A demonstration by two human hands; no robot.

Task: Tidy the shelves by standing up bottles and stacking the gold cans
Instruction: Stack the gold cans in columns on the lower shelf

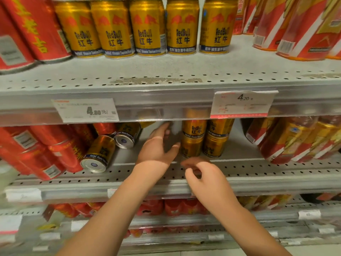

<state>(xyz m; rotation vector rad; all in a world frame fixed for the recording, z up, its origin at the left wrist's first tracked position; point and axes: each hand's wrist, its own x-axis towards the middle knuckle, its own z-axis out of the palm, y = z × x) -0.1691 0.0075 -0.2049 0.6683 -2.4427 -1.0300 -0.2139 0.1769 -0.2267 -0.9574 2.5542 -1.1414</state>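
Neither grip has anything: left hand (156, 146) is splayed wide just left of the stacked gold cans (192, 140), and right hand (206, 177) is loosely curled and empty near the shelf (258, 169) lip. The tipped gold cans (97, 154) lie further left. They're probably full, so hefty, rigid but slick, and I'd wrap around the mid-body, not the rims.

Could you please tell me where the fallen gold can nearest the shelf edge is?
In the head view, the fallen gold can lies on the middle shelf, left of the left hand, beside the red cans.
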